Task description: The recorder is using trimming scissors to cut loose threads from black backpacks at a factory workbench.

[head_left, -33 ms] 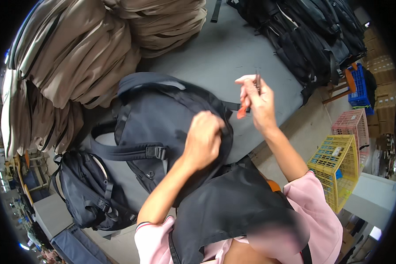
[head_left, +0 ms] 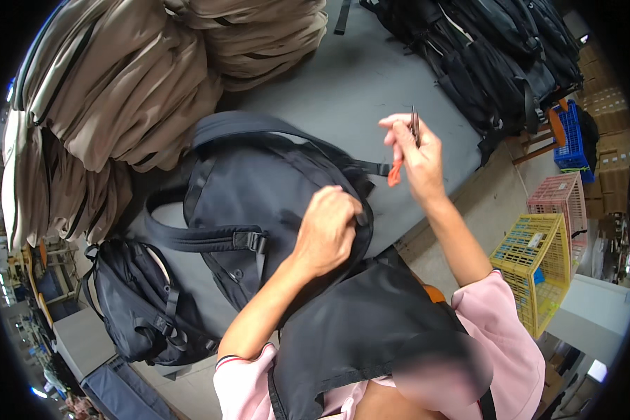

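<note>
A black backpack (head_left: 252, 183) lies in front of me on the grey table, its padded shoulder straps toward the left and far side. My left hand (head_left: 329, 229) is closed on the near right part of the backpack, fingers curled at its edge. Raised past the right side of the bag, my right hand (head_left: 414, 155) is closed around small dark-metal thread snips (head_left: 415, 126), tips pointing away from me. An orange-red tie (head_left: 395, 173) hangs below that hand. Behind it, a black webbing strap (head_left: 376, 169) sticks out from the bag onto the table.
Stacked beige fabric pieces (head_left: 129, 84) fill the far left. A second black backpack (head_left: 143, 301) lies at the near left. More black backpacks (head_left: 479, 63) are piled at the far right of the table (head_left: 315, 84). Yellow (head_left: 532, 269), pink (head_left: 560, 203) and blue crates (head_left: 572, 143) stand right.
My right hand has shifted slightly to the right with the snips and the tie. My left hand has moved a little toward me, and the backpack has shifted slightly.
</note>
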{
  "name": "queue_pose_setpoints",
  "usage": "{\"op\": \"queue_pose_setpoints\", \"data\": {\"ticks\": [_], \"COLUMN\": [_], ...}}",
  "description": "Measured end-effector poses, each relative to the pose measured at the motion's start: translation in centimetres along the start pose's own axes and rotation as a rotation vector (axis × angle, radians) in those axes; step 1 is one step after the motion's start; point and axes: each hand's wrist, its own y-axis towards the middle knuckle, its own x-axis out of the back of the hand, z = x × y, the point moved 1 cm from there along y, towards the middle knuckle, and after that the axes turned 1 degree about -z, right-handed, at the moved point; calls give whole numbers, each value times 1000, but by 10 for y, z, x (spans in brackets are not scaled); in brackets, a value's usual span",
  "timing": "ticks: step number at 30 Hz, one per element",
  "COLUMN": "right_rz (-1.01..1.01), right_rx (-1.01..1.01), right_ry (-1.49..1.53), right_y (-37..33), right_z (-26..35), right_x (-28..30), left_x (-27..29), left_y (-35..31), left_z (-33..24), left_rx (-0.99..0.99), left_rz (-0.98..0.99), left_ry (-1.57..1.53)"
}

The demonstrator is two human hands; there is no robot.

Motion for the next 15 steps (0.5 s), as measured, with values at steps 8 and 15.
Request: {"op": "queue_pose_setpoints", "data": {"ticks": [8, 15], "right_rz": [636, 563], "right_rx": [-689, -730], "right_ry": [-98, 28], "right_y": [-22, -56], "right_z": [-82, -97], "right_x": [20, 46], "left_x": [-32, -33], "left_y": [-59, -67], "left_z": [-6, -10], "left_rx": [194, 450], "left_rz": [-42, -260], "left_ry": [-24, -196]}}
